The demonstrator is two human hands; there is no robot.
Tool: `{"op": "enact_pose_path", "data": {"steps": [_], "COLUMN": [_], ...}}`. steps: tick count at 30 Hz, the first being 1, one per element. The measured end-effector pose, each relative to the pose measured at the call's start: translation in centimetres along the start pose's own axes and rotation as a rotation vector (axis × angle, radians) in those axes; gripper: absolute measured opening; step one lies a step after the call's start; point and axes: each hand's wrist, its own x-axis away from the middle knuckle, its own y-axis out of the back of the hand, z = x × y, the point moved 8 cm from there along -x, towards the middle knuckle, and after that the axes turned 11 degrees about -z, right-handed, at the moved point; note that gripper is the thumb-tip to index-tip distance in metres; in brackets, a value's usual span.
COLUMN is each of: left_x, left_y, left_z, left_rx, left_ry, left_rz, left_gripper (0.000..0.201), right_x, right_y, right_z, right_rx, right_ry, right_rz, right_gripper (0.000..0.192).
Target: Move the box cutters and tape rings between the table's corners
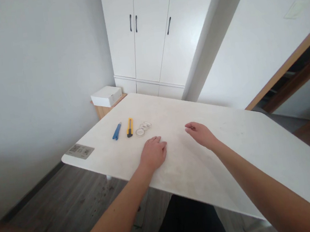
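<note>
My left hand (154, 153) lies palm down on the white table (179, 177), its fingers stretched out and nothing held in it. Just beyond its fingertips are several small clear rings that look like rolls of tape (140, 132), partly overlapping in a row. To their left lies a yellow utility knife (129, 127) with a dark end. Farther left is a blue tool (116, 131) with a pale tip, its exact kind unclear. My right hand (200, 134) is over the middle of the table, fingers loosely bent, a gap between thumb and forefinger; I see nothing in it.
A grey printed label (79, 151) is stuck at the table's left corner. Behind that side, a white box (106, 96) rests on a small wooden stand (102, 111). White cabinets (150, 30) with black handles stand past the far edge. A wood-framed opening (288, 73) is at right.
</note>
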Motion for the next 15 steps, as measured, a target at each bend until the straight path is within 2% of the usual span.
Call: {"op": "enact_pose_path", "data": {"steps": [4,7,11,15], "left_x": [-0.1,-0.1,-0.2,-0.2], "left_y": [0.1,0.2,-0.2,-0.4], "left_z": [-0.2,-0.2,0.2,0.7], "left_rx": [-0.027,-0.042,-0.044,-0.053], "left_ry": [-0.02,-0.029,-0.021,-0.007], "left_rz": [0.0,-0.001,0.018,0.045], "left_gripper": [0.032,0.035,0.041,0.046], "right_x": [4.9,8.2,11.9,14.5], "right_y": [3.5,6.0,7.9,7.8], "right_z": [-9.2,-13.8,-17.0,-17.7], "right_rx": [0.074,0.181,0.305,0.36], "right_ry": [-0.021,0.002,0.065,0.099], "right_rz": [-0.025,-0.021,-0.01,-0.002], "right_gripper": [0.042,0.052,0.064,0.07]}}
